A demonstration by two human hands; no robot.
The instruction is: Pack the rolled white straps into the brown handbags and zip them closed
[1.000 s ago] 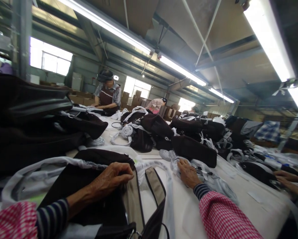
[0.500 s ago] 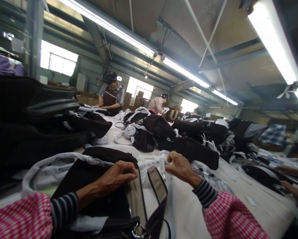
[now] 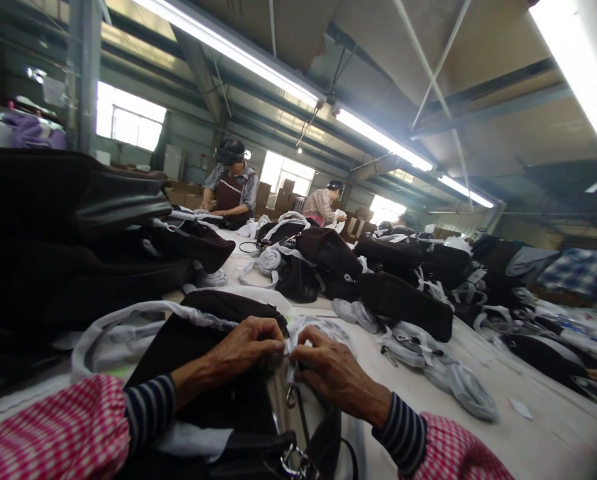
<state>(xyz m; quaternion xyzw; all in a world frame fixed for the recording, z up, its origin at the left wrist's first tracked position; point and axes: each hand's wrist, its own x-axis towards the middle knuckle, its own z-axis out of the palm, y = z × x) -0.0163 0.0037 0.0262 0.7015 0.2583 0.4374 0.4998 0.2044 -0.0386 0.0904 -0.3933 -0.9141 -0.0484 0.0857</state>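
A black handbag (image 3: 218,393) with a taupe side panel lies in front of me, its carrying handle (image 3: 151,310) wrapped in white material. My left hand (image 3: 251,343) is closed in a pinch at the bag's upper side corner; the exact spot between its fingertips is hidden. My right hand (image 3: 333,367) grips the end of a white-wrapped shoulder strap, close against the left fingertips. From that end hangs a metal snap hook (image 3: 291,397), just over the side panel. Another metal clasp (image 3: 296,460) shows at the bag's near end.
Black bags are heaped at the left (image 3: 68,207) and across the table's far side (image 3: 403,303). Coiled wrapped straps (image 3: 443,370) lie right of my right hand on the white table (image 3: 478,427). Two co-workers (image 3: 231,180) bend over work beyond; another person's hand shows at the right edge.
My right hand has moved left with the wrapped strap end, from beyond the bag to its corner, meeting my left hand. The left hand stays at the corner. The view has shifted slightly.
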